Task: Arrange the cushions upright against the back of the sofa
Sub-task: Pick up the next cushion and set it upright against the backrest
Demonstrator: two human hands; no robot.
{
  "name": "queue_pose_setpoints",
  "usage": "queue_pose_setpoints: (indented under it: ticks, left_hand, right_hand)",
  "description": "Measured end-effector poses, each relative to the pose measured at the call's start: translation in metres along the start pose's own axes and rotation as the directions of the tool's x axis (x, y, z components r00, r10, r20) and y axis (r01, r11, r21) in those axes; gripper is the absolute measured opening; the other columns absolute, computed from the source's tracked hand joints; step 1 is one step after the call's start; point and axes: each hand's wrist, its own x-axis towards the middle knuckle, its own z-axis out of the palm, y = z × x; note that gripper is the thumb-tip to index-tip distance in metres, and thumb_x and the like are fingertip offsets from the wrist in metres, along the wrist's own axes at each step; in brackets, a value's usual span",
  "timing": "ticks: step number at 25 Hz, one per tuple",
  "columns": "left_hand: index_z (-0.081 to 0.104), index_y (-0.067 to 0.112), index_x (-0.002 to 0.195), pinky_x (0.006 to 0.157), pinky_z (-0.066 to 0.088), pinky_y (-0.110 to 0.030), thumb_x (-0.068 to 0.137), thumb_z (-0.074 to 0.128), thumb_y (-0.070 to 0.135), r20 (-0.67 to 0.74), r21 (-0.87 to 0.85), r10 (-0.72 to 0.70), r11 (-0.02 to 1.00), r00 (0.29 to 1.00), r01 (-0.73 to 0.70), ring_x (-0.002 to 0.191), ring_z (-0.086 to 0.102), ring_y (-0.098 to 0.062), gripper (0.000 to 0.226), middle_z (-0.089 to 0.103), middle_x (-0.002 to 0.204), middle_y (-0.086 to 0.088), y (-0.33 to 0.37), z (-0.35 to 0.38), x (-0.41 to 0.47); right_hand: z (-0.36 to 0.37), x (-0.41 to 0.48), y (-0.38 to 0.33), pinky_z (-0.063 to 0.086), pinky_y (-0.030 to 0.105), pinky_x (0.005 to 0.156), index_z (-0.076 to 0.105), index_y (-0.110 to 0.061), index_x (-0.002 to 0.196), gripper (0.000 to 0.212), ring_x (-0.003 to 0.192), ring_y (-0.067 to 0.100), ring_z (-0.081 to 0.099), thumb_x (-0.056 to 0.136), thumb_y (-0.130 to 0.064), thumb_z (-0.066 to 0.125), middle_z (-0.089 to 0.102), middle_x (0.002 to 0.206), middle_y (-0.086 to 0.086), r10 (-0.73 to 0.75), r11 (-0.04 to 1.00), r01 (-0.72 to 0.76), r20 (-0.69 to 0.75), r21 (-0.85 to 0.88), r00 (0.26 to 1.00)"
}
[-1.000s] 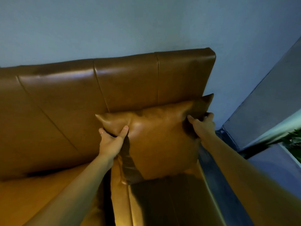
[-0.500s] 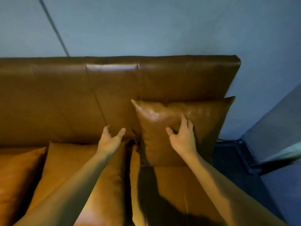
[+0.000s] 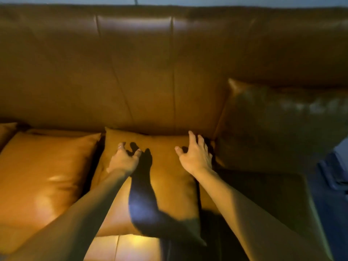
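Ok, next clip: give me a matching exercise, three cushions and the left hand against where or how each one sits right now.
1. right cushion
2. middle cushion
3. left cushion
4. left hand

A. flat on the seat, both hands over it
B. open, fingers spread
C. upright against the sofa back
D. flat on the seat, no hand on it

Pairs: 1-C, 2-A, 3-D, 4-B

Single head-worn view, wide-angle, looking forward and steeply down from above the seat. Close in: sofa back fills the upper frame, both forearms enter from the bottom edge. No second view.
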Motion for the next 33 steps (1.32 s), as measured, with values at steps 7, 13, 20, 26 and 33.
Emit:
queue_pose_setpoints:
  ticks: [7, 13, 20, 26, 33]
  left_hand:
    - [0.038, 0.024, 0.148, 0.109, 0.042, -0.044, 0.06, 0.073, 0.076, 0.118, -0.121, -0.109, 0.985, 0.987, 0.123, 0.128, 0.055, -0.031, 0.108, 0.059, 0.138, -0.003, -0.053, -0.028, 0.074]
    - [0.034, 0.026, 0.143, 0.112, 0.034, -0.048, 0.079, 0.076, 0.052, 0.127, -0.087, -0.152, 0.983, 0.98, 0.164, 0.132, 0.041, -0.043, 0.08, 0.029, 0.149, -0.015, -0.055, -0.027, 0.102]
    - [0.034, 0.021, 0.133, 0.108, 0.038, -0.048, 0.077, 0.079, 0.049, 0.124, -0.33, -0.225, 0.909, 0.966, 0.254, 0.126, 0.048, -0.037, 0.077, 0.049, 0.138, -0.01, -0.066, -0.033, 0.125]
    - [0.042, 0.021, 0.142, 0.105, 0.045, -0.053, 0.044, 0.08, 0.075, 0.071, -0.419, -0.218, 0.879, 0.973, 0.228, 0.122, 0.057, -0.036, 0.119, 0.058, 0.137, -0.008, -0.047, -0.049, 0.109]
    - [0.012, 0.016, 0.159, 0.113, 0.035, -0.049, 0.059, 0.071, 0.081, -0.063, -0.493, -0.096, 0.868, 0.993, 0.052, 0.142, 0.038, -0.036, 0.132, 0.039, 0.157, -0.01, 0.035, -0.091, 0.078]
  right_hand:
    - [0.078, 0.039, -0.016, 0.024, 0.064, 0.114, 0.025, -0.033, 0.156, 0.076, 0.146, 0.041, 0.021, 0.092, -0.065, 0.051, 0.02, 0.164, 0.01, 0.29, 0.945, -0.294, 0.053, 0.144, 0.956]
    - [0.09, 0.065, -0.013, 0.023, 0.064, 0.109, 0.051, -0.036, 0.133, 0.039, 0.135, 0.041, 0.033, 0.098, -0.052, 0.051, 0.036, 0.149, 0.011, 0.42, 0.889, -0.373, -0.147, 0.264, 0.896]
    - [0.085, 0.063, 0.02, 0.033, 0.058, 0.113, 0.025, -0.022, 0.156, 0.1, 0.138, 0.04, 0.039, 0.077, -0.055, 0.077, 0.04, 0.153, 0.013, 0.577, 0.486, -0.521, 0.191, 0.702, 0.794]
    - [0.059, 0.043, 0.021, 0.04, 0.061, 0.107, 0.034, -0.025, 0.153, 0.119, 0.128, 0.038, 0.051, 0.054, -0.065, 0.087, 0.051, 0.144, 0.011, 0.482, 0.315, -0.454, 0.271, 0.833, 0.833]
    - [-0.027, 0.028, -0.028, 0.04, 0.055, 0.108, 0.033, -0.027, 0.154, 0.111, 0.122, 0.029, 0.052, 0.063, -0.066, 0.082, 0.051, 0.14, 0.004, 0.314, 0.407, -0.186, 0.054, 0.894, 0.948]
